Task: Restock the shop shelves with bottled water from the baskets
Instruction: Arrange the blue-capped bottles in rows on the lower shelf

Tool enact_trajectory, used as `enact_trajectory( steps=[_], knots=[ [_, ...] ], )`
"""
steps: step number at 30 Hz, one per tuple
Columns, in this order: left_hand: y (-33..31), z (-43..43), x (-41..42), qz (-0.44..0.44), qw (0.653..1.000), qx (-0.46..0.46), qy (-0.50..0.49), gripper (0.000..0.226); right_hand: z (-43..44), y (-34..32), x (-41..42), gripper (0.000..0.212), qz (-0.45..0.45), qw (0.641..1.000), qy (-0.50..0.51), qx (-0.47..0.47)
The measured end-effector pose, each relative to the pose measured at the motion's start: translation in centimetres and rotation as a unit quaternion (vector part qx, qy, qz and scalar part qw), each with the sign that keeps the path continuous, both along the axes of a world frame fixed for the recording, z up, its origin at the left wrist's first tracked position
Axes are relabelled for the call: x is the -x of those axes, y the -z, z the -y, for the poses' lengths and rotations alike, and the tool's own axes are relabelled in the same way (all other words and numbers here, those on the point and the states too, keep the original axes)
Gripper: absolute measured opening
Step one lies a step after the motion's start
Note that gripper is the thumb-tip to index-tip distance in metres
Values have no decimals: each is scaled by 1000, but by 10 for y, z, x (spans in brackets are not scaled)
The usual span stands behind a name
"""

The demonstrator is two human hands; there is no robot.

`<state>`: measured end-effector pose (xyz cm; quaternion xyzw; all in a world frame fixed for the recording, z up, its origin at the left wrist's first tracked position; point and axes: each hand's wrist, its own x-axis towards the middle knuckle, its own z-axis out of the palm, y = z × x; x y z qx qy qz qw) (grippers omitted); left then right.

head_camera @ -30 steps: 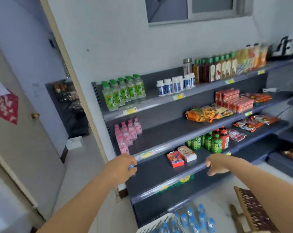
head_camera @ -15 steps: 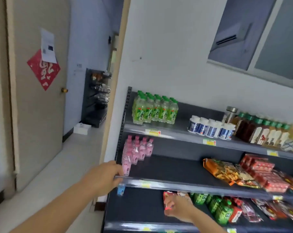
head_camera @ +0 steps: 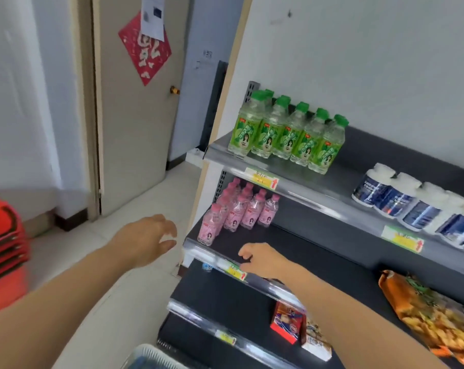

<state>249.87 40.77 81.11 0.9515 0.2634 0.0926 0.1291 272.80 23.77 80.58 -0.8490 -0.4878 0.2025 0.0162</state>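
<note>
Two bare hands show in my feed. The left hand (head_camera: 145, 241) hangs in the air just off the left end of the shelving, fingers spread and relaxed, holding nothing. The right hand (head_camera: 264, 259) is on the front rail (head_camera: 212, 258) of the middle shelf, fingers curled over its top and thumb against the price strip, so it grips the rail.

The bottled water (head_camera: 152, 364) lies in a white basket (head_camera: 145, 351) at the bottom edge of my view. It shows only as a bluish blur behind the slotted rim, and I cannot make out single bottles. The frame cuts off most of the basket.

On the middle shelf, just left of the right hand, stand clear pink bottles (head_camera: 239, 211) with pink caps and labels, upright and bunched together. Above them a row of green bottles (head_camera: 286, 134) stands at the left end of the upper shelf.

A small blue thing (head_camera: 207, 267) sits under the rail; I cannot tell what it is. The red stack (head_camera: 4, 235) at the left edge is blurred and cut off. My right forearm hides part of the boxes (head_camera: 286, 323) on the lower shelf.
</note>
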Motion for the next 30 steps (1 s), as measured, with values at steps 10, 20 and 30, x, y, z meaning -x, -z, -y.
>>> enact_trajectory(
  steps=[10,20,30],
  knots=[
    [1,48,43,-2,998,-18,-59,20,5,-26,24,37,12,995,-92,-29],
    [68,126,134,-26,985,84,-149,21,40,21,76,44,22,986,-160,46],
    [182,163,161,-47,939,179,-290,36,13,100,76,47,43,949,-283,128]
  ],
)
